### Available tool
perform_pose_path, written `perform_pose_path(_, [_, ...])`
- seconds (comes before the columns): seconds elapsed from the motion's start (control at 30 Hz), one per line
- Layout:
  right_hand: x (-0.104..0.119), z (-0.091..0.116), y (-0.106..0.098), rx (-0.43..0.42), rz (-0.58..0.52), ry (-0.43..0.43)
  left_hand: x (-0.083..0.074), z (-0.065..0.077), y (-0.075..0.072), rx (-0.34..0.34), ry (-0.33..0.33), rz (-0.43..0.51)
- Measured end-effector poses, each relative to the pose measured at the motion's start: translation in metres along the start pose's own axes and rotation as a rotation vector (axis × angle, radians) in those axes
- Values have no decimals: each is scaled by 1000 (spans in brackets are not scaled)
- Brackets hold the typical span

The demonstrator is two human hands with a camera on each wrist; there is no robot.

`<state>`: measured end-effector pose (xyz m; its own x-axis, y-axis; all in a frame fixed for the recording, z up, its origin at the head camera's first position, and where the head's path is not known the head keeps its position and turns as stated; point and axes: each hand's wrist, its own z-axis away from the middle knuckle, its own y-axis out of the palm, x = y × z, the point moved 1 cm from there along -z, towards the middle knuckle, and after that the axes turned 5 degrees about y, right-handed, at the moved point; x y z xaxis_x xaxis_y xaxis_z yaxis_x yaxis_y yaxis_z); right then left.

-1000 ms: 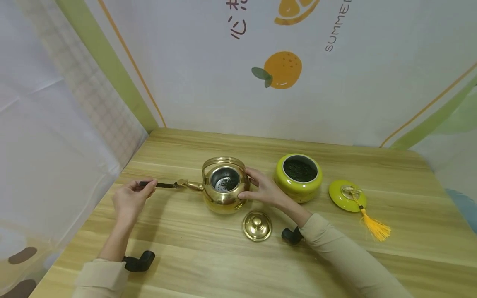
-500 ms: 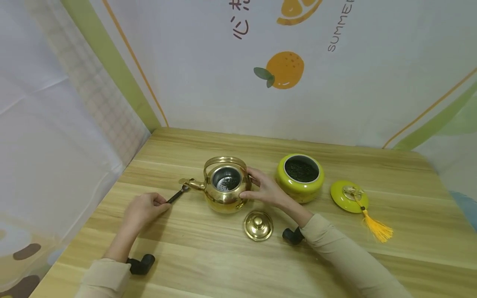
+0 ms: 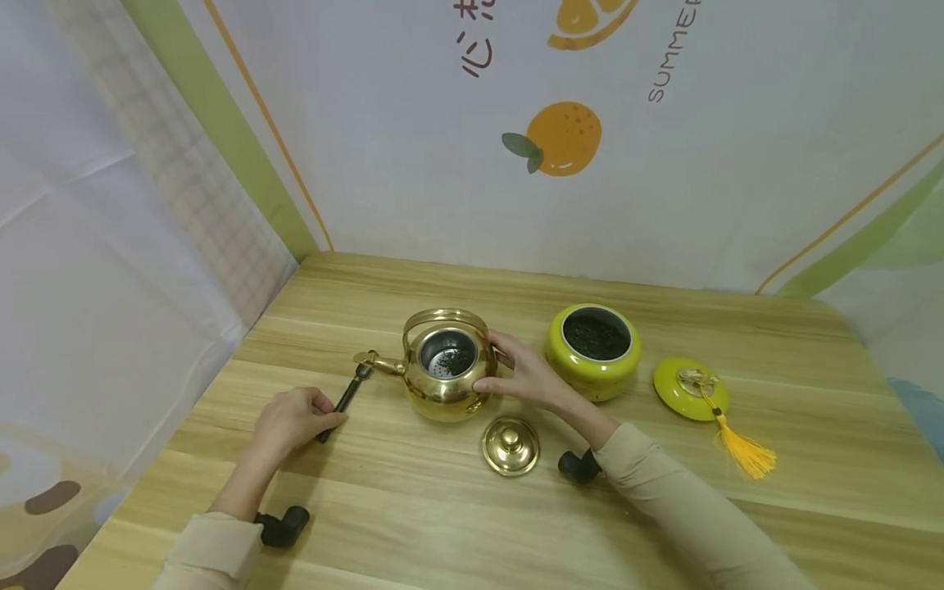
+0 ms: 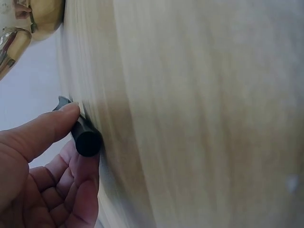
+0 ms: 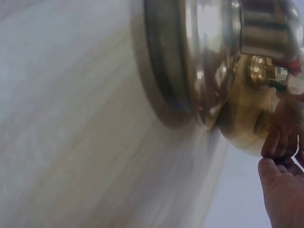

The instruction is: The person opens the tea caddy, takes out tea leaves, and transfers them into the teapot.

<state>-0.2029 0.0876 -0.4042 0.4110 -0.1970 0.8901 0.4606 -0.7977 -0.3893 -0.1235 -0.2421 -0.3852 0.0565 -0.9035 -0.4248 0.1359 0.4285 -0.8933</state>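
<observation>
"SUMMER" marks the backdrop [image 3: 723, 188]. Toward the table's [image 3: 413, 516] left edge, the left hand [image 3: 293, 419] pinches one dark scoop [image 3: 350, 397]; the right hand [image 3: 527, 375] grips one brass kettle [image 3: 437, 401] toward the far edge, near one brass lid [image 3: 510, 447].

Curtained tabletop booth, kind of building unclear: printed cloth [image 3: 383, 164] is hanging behind and along both sides, showing an orange [image 3: 571, 139] and "SUMMER" lettering [image 3: 669, 57]; a wood-grain table [image 3: 413, 516] is standing within.

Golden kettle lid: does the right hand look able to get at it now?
Probably yes: the lid lies uncovered near the right hand, though that hand would first have to leave the golden kettle.
</observation>
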Motion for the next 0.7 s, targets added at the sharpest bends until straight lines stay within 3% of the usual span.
perform_pose_path(0.37, [0, -1, 0, 9, -15, 28, 0, 0, 1, -28, 10, 16])
perform_pose_path(0.47, [0, -1, 0, 11, -16, 32, -4, 3, 0, -90, 35, 29])
perform_pose_path(0.57, [-1, -1, 0, 9, -17, 40, -14, 6, 1, -201, 102, 71])
perform_pose_path(0.7, [-2, 0, 0, 5, -19, 42, -38, 10, 8, -278, 210, 215])
